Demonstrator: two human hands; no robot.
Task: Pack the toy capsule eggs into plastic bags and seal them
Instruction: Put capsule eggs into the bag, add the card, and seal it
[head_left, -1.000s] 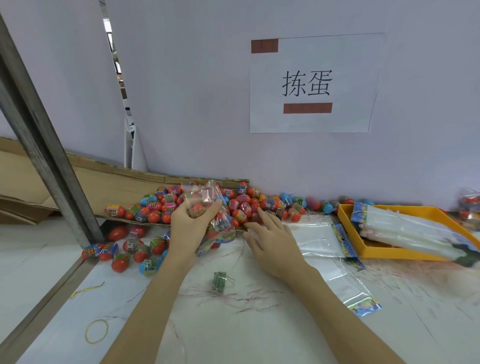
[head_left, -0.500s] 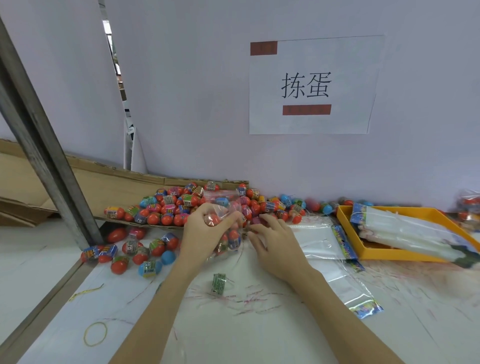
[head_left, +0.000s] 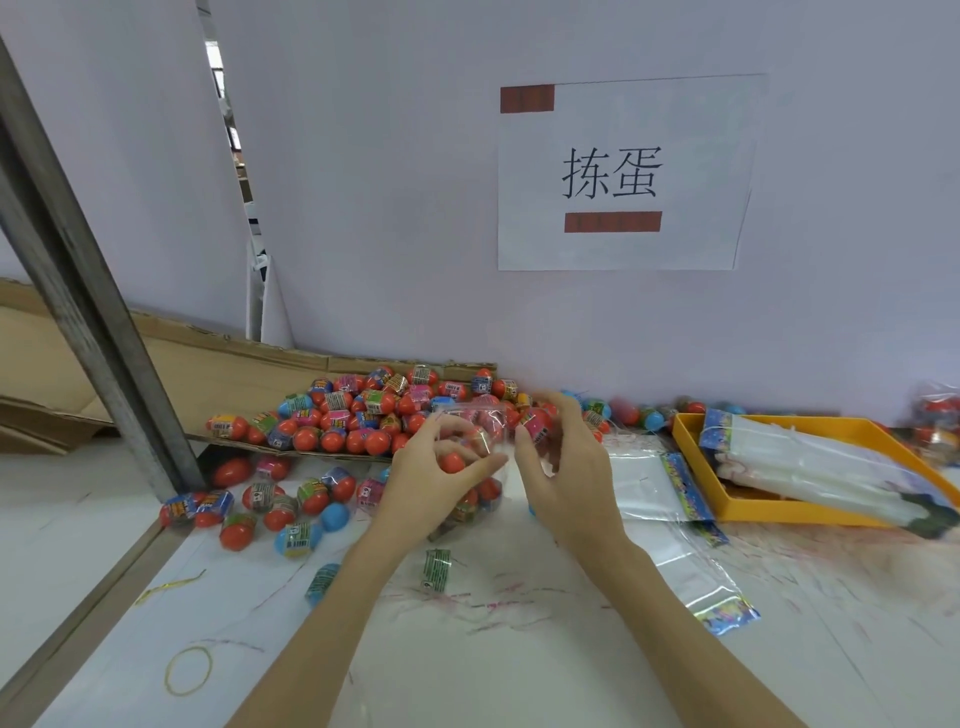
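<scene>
Clear plastic, a bag with eggs inside is held just above the table, between both hands. The left hand pinches its near side with curled fingers; the right hand curls its fingers round the bag's other side. Loose eggs are heaped behind on cardboard. Empty bags and a yellow tray lie to the right.

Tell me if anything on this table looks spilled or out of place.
Yes. Some eggs have spilled off the cardboard onto the table. A loose green label lies near the left forearm, and a rubber band sits alone at the table's near left.
</scene>
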